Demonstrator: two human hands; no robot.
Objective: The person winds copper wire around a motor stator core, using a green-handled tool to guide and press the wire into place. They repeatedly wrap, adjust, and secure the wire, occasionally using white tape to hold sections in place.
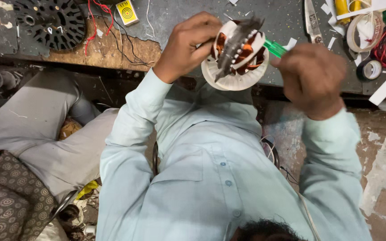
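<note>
My left hand (188, 44) grips a round fan-motor stator (237, 56) with copper windings, white insulating paper and a dark metal core, holding it tilted above the near edge of the workbench (166, 18). My right hand (311, 80), blurred by motion, is closed around a thin green tool (274, 47) whose tip points into the right side of the stator. Both arms wear light blue shirt sleeves.
A black slotted metal disc (50, 22) lies at the bench's far left, with red wires (95, 22) and a small yellow box (127, 12) beside it. Scissors (311, 20), tape rolls (369, 69) and paper scraps sit at right. Another person's grey-trousered legs (36, 129) are at left.
</note>
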